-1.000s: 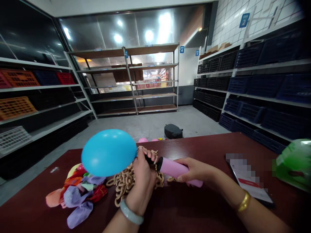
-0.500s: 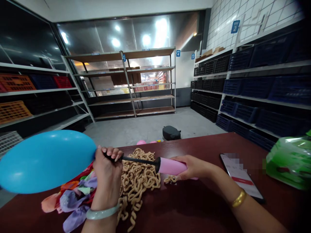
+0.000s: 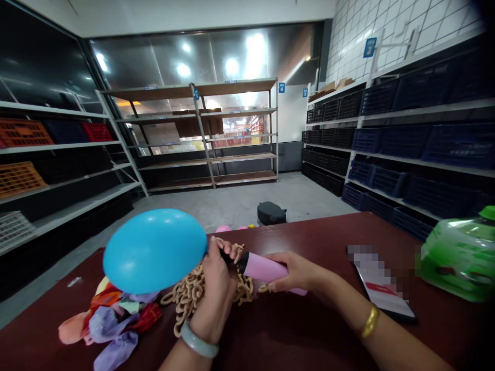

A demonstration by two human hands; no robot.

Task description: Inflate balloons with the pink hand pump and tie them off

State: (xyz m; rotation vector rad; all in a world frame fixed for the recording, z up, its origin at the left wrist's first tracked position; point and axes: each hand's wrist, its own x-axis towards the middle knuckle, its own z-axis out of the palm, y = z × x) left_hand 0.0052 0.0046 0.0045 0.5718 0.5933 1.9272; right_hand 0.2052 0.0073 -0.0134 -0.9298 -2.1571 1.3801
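Note:
My left hand is closed round the black end of a hand balloon pump, where the neck of a blue balloon sits; the fingers hide the join. The balloon is inflated and sticks out to the left. My right hand grips the pump's pink barrel. No black rod shows between the two hands. Beneath my left hand lies a heap of tan, twisted, rope-like pieces, partly covered by the wrist. Uninflated balloons in purple, red and orange lie in a pile to the left.
On the right of the dark red table are a phone and a green liquid jug. A dark bag and pink balloons show beyond the far edge. Shelves with crates line the room.
My left hand has moved right, carrying the blue balloon with it and up against the barrel. The black rod seen earlier has slid in. My right hand has shifted slightly left.

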